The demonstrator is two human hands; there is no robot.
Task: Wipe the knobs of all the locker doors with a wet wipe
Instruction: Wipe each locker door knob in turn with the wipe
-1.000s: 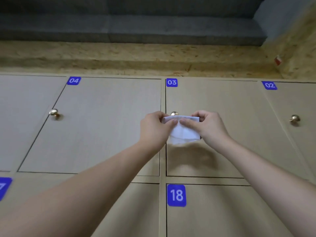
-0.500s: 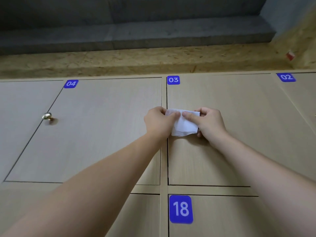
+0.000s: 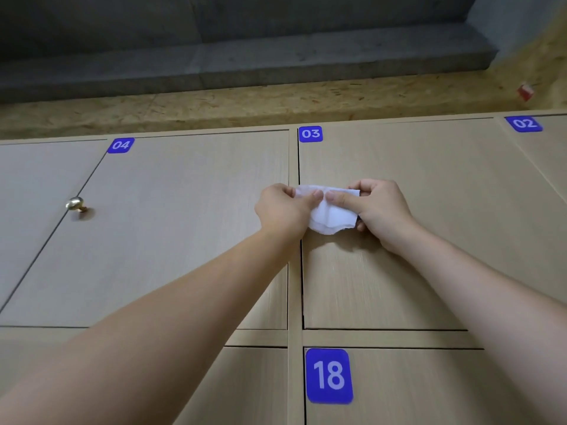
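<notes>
Far left: a partly visible locker door whose number is out of frame. Next to it, door 04 [image 3: 171, 228], with its blue label 04 [image 3: 120, 145] at the upper left corner and a brass knob [image 3: 75, 204] near its left edge, bare and well apart from both hands.

Centre: the left hand [image 3: 280, 210] reaches up across the vertical frame strip [image 3: 293, 302] between doors 04 and 03. Its thumb and curled fingers pinch the left end of the wipe [image 3: 329, 214], a white, folded, creased sheet hanging in front of door 03 [image 3: 429, 240] just right of that door's left edge. The knob of door 03 is hidden behind the wipe and hands, so whether the wipe touches it cannot be told. The blue label 03 [image 3: 310, 134] sits at the door's upper left corner, above the wipe.

Right of centre: the right hand [image 3: 380, 210] pinches the wipe's right end, thumb laid along the top fold pointing toward the left thumb, the other fingers curled behind the sheet. The thumb tips lie just beside each other.

Below: a lower door with the large blue label 18 [image 3: 329, 375].

Far right: the corner of another door with label 02 [image 3: 524, 123]. Above the lockers run a chipboard band [image 3: 245, 108], with a small red and white tag [image 3: 525, 92] at its right end, and grey concrete [image 3: 245, 41].
</notes>
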